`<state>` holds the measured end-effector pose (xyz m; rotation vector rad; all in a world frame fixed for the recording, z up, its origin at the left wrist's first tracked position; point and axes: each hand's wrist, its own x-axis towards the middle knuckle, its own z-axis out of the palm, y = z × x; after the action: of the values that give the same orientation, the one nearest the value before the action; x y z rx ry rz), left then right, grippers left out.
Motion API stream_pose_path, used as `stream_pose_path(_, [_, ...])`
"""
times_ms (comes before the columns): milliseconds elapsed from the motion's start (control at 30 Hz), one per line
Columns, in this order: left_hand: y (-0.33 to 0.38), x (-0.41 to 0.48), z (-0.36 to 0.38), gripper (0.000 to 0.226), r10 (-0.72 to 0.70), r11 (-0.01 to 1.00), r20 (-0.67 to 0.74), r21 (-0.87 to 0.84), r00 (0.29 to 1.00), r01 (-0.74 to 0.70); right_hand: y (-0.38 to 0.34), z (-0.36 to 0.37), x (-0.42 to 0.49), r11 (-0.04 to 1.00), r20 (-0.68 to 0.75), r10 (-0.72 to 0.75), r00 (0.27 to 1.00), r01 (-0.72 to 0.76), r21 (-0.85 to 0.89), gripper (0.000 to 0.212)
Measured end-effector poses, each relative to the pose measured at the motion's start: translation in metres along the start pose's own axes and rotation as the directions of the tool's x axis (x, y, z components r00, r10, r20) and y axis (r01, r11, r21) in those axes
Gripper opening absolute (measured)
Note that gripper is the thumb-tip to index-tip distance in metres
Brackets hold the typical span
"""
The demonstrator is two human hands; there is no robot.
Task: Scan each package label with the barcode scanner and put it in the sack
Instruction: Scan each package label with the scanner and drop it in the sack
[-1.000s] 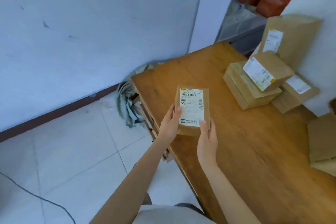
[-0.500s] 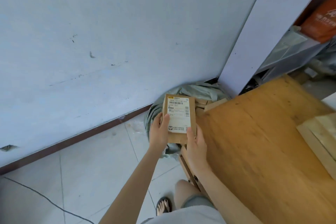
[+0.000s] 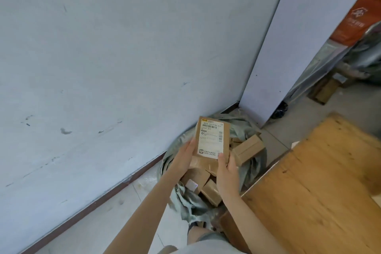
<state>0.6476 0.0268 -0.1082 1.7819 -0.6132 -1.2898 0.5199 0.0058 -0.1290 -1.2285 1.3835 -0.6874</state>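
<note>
I hold a flat brown package (image 3: 211,140) with a white barcode label facing up, directly above the open grey-green sack (image 3: 245,128) on the floor. My left hand (image 3: 184,155) grips its lower left edge. My right hand (image 3: 226,168) pinches its lower right corner with the thumb on the label. Several brown cardboard packages (image 3: 248,148) lie inside the sack below. No barcode scanner is in view.
The wooden table (image 3: 321,181) stands at the right, its corner against the sack. A pale wall (image 3: 123,57) with a dark skirting runs behind the sack. A white pillar (image 3: 278,47) rises beyond it, with an orange bag (image 3: 358,20) at the far right.
Both hands have carried the package leftwards off the table and out over the sack. The view has swung left and down, so the sack's contents show and the stacked boxes are out of frame.
</note>
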Motion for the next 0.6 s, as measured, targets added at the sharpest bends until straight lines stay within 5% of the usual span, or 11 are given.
stream_pose_path(67, [0.024,0.025,0.000,0.038,0.037,0.998,0.100,0.053,0.994,-0.043,-0.013,-0.004,0.029,1.000,-0.077,-0.025,0.997,0.024,-0.019,0.049])
stream_pose_path(233, [0.036,0.057,-0.010,0.044,0.050,0.974,-0.011,0.220,0.999,-0.046,-0.022,-0.016,0.068,0.999,-0.214,0.046,0.976,-0.050,-0.011,0.048])
stream_pose_path(600, [0.036,0.087,-0.035,0.026,0.110,0.812,0.408,0.490,0.906,-0.319,-0.019,0.018,0.023,0.988,-0.493,0.094,0.865,-0.140,-0.058,0.031])
